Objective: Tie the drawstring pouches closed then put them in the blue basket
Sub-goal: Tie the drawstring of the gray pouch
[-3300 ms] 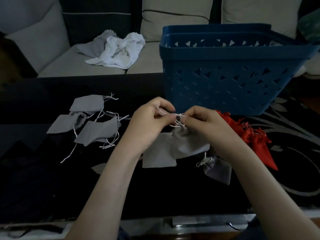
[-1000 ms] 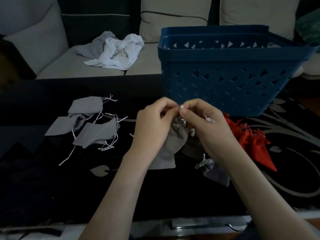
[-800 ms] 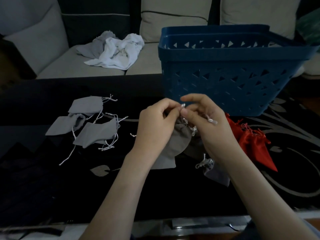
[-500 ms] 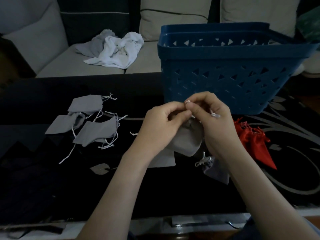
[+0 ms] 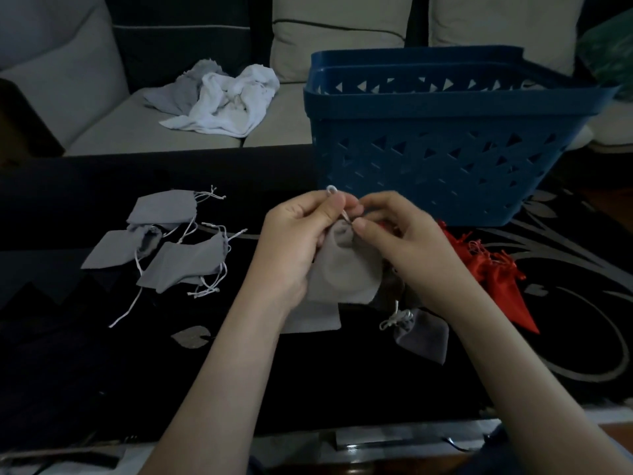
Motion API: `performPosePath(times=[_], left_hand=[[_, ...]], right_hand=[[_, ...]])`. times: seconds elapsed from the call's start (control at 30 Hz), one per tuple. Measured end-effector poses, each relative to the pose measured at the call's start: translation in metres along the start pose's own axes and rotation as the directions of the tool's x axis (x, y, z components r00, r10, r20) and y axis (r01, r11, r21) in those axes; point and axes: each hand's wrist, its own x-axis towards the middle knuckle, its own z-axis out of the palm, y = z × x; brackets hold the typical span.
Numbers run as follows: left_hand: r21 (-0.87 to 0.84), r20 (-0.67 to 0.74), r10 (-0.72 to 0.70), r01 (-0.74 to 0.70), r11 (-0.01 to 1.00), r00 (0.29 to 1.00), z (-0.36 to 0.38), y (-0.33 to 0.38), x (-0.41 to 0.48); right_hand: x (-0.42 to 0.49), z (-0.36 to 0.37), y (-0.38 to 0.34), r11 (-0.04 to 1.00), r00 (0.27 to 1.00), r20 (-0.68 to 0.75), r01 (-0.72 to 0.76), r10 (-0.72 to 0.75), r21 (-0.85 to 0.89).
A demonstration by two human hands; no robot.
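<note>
Grey pouch [image 5: 346,269], lately flat, is now cinched; its cord [image 5: 331,190] is pinched by left hand [image 5: 294,241] and right hand [image 5: 404,234]; knotting seems underway.

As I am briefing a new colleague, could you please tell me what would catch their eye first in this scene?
Most striking are the left hand and right hand meeting at the centre of the dark table, pinching the white drawstring of a grey pouch. Just behind them stands the blue basket; red pouches lie beside the right hand, loose grey pouches at far left.
</note>
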Motion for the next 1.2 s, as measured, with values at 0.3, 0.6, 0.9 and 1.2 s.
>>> performPosePath(times=[0.3, 0.6, 0.9, 1.2], left_hand=[[0.298, 0.086, 0.013, -0.039, 0.954, 0.996, -0.01, -0.008, 0.009], [0.52, 0.131, 0.095, -0.15, 0.841, 0.987, -0.012, -0.02, 0.014], [0.43, 0.122, 0.151, -0.19, 0.883, 0.981, 0.002, -0.022, 0.014], [0.41, 0.005, 0.14, -0.13, 0.903, 0.99, 0.003, -0.028, 0.016]], right_hand=[[0.0, -0.014, 0.006, 0.931, 0.969, 0.249, 0.091, 0.0, -0.354], [-0.002, -0.022, 0.013, 0.976, 0.973, 0.097, -0.2, 0.207, -0.083], [-0.007, -0.015, 0.004, 0.828, 0.97, 0.214, -0.214, 0.116, 0.519], [-0.008, -0.013, 0.007, 0.994, 0.991, 0.066, 0.113, -0.113, 0.001]])
